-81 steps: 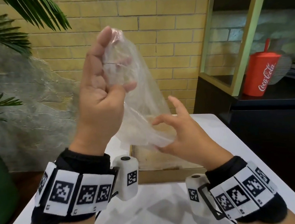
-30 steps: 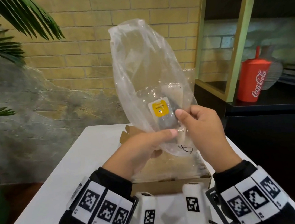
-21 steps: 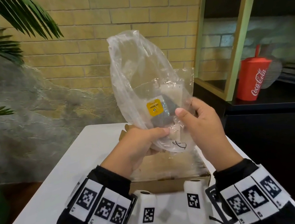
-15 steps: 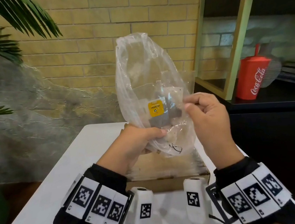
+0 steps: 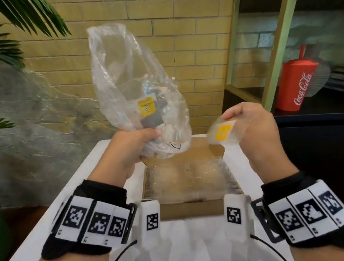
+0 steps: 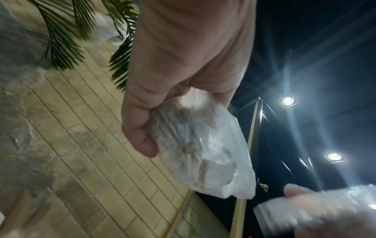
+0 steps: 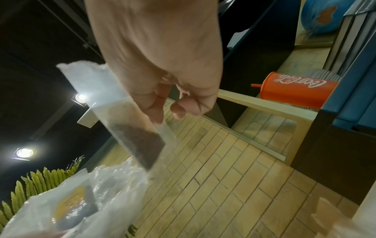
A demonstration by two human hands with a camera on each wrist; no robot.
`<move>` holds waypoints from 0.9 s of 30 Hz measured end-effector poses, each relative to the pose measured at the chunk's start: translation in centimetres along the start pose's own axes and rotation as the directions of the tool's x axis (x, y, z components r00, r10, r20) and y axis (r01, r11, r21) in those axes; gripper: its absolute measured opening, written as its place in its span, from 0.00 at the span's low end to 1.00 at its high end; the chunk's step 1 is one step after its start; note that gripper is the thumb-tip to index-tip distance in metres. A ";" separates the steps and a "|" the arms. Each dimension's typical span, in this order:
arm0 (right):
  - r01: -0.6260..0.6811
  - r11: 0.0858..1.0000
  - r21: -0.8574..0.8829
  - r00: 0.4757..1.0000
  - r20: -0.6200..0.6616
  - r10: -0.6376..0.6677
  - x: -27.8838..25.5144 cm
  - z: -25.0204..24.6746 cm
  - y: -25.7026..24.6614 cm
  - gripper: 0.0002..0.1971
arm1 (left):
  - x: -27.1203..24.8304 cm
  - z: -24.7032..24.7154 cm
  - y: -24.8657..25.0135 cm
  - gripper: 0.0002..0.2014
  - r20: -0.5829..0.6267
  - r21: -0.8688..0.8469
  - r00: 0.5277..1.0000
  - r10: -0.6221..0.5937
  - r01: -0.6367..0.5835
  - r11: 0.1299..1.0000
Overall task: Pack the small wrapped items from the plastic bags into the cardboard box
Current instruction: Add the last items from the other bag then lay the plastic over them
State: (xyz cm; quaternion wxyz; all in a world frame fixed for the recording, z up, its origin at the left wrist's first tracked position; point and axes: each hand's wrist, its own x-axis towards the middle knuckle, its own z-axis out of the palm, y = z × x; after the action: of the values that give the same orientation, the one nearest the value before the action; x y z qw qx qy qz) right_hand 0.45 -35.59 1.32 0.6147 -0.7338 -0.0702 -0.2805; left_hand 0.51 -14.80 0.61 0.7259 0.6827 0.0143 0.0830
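Note:
My left hand grips the lower end of a clear plastic bag and holds it upright above the cardboard box. Inside the bag a small wrapped item with a yellow label is still visible. My right hand pinches another small wrapped item with a yellow label, held out of the bag over the box's far right corner. In the right wrist view the item shows a dark content through clear wrap. The left wrist view shows my fingers curled round the bunched bag.
The box sits on a white table and holds clear plastic-wrapped contents. A red Coca-Cola cup stands on a dark shelf to the right. Palm leaves and a brick wall lie behind.
My right hand has pulled one wrapped item out of the bag and moved it right, away from the bag. My left hand keeps its grip on the bag, now tilted leftward.

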 end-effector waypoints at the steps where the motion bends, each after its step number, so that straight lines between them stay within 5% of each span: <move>1: -0.044 0.997 0.056 0.999 0.031 0.043 0.1 -0.1 0.0 0.15 | 0.3 -0.4 0.1 0.04 -0.034 -0.012 0.999 0.002 -0.002 1.000; 4: -0.250 0.953 0.170 0.953 0.218 0.212 -0.2 0.1 -0.1 0.14 | 0.8 -1.4 0.3 0.06 -0.093 -0.031 0.995 0.025 -0.028 0.999; 6: -0.285 0.958 -0.017 0.927 0.249 0.280 0.0 0.7 0.3 0.17 | 1.1 -1.9 0.3 0.06 -0.116 -0.023 0.992 0.038 -0.041 0.999; 9: -0.458 0.859 -0.229 0.793 0.330 0.511 0.1 1.3 -0.2 0.13 | 1.3 -2.4 0.2 0.06 -0.132 -0.018 0.990 0.045 -0.048 0.999; 13: -0.046 0.916 -0.398 0.884 0.410 0.223 -1.4 0.7 0.5 0.12 | 1.4 -2.3 0.2 0.06 -0.134 -0.022 0.990 0.047 -0.050 0.999; 15: 0.103 0.876 -0.471 0.876 0.460 0.144 -1.9 0.9 0.8 0.17 | 1.3 -2.1 0.1 0.06 -0.123 -0.024 0.992 0.039 -0.042 0.999; 23: 0.370 0.700 -0.611 0.710 0.672 0.211 -2.0 2.2 2.0 0.21 | 1.3 -1.4 -0.2 0.07 -0.075 -0.018 0.997 0.011 -0.012 1.000; 27: 0.384 0.710 -0.590 0.744 0.653 0.140 -2.3 2.3 1.5 0.21 | 1.2 -1.3 -0.1 0.08 -0.058 -0.012 0.998 0.013 -0.014 1.000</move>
State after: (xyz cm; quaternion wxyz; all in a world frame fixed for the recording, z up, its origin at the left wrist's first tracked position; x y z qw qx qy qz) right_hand -0.07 -33.22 -1.32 0.2067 -0.9512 -0.2228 -0.0528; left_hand 1.53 -13.32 0.50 0.7287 0.6756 0.0302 0.1076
